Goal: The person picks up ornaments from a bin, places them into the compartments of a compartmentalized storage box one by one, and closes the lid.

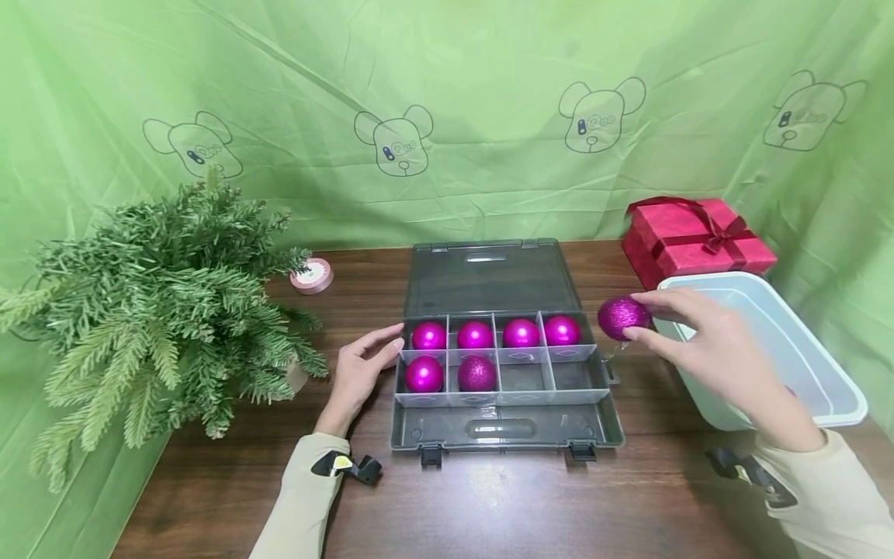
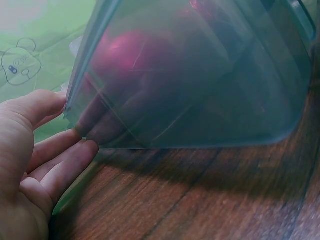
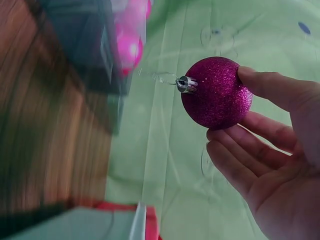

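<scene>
My right hand [image 1: 722, 357] pinches a glittery magenta bauble [image 1: 624, 318] between thumb and fingers, just right of the case. In the right wrist view, the silver cap and a clear hanging loop [image 3: 157, 77] point away from the palm. A grey translucent divided case [image 1: 499, 427] lies with its lid [image 1: 492, 279] folded back. Magenta baubles fill the back row and the two left middle compartments; the glittery bauble [image 1: 478, 373] sits second from left. The two right middle compartments hold none. My left hand [image 1: 358, 373] touches the case's left side with fairly straight fingers.
An artificial fir tree [image 1: 195, 310] stands at the left, with a pink ribbon roll [image 1: 312, 276] behind it. At the right is a white plastic bin [image 1: 768, 310], a small pink spot visible inside. Behind it sits a red gift box [image 1: 698, 233] with a bow.
</scene>
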`<control>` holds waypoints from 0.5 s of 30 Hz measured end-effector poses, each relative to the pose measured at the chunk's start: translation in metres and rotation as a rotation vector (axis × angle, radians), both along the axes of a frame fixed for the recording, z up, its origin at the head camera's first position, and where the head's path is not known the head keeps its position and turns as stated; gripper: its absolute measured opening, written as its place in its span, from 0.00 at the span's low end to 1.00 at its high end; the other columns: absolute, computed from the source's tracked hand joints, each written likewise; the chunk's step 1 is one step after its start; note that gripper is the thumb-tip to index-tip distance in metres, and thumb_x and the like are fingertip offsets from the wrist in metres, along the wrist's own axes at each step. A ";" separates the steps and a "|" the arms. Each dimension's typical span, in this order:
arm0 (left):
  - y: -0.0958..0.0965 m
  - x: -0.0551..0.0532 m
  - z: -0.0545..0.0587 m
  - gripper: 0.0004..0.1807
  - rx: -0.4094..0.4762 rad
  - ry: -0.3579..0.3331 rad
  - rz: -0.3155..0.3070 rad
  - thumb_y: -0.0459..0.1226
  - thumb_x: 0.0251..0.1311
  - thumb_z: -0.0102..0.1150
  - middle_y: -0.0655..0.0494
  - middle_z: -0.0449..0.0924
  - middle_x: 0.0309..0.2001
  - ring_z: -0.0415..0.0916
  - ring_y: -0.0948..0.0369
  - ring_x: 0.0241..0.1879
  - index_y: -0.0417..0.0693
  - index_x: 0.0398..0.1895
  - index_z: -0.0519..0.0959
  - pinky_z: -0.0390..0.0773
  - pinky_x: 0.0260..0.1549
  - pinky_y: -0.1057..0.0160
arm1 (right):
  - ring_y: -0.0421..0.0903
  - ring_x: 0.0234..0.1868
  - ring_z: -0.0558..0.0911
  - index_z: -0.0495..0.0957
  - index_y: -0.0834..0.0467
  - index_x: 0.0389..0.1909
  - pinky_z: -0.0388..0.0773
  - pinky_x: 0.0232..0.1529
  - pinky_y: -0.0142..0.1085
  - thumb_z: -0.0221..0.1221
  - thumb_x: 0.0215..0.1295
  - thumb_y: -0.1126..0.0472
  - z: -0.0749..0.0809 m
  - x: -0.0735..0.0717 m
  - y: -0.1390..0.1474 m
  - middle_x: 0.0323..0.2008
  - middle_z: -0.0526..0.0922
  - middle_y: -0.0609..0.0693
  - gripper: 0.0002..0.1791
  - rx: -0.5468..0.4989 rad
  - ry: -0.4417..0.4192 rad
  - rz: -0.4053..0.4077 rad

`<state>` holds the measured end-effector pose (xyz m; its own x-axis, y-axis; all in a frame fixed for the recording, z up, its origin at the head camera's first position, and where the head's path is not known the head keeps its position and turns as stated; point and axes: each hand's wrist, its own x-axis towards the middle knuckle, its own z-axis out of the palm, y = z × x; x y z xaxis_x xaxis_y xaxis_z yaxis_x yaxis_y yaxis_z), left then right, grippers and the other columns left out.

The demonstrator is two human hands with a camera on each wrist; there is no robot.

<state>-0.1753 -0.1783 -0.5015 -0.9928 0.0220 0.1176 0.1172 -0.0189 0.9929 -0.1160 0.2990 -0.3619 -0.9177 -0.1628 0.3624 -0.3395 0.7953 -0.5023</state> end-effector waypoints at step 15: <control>0.000 0.000 0.000 0.17 0.008 -0.002 0.001 0.33 0.68 0.72 0.47 0.87 0.58 0.86 0.60 0.52 0.39 0.59 0.87 0.88 0.52 0.57 | 0.47 0.51 0.87 0.86 0.52 0.59 0.82 0.54 0.33 0.80 0.59 0.58 -0.014 -0.008 -0.063 0.52 0.88 0.44 0.26 -0.029 0.034 0.224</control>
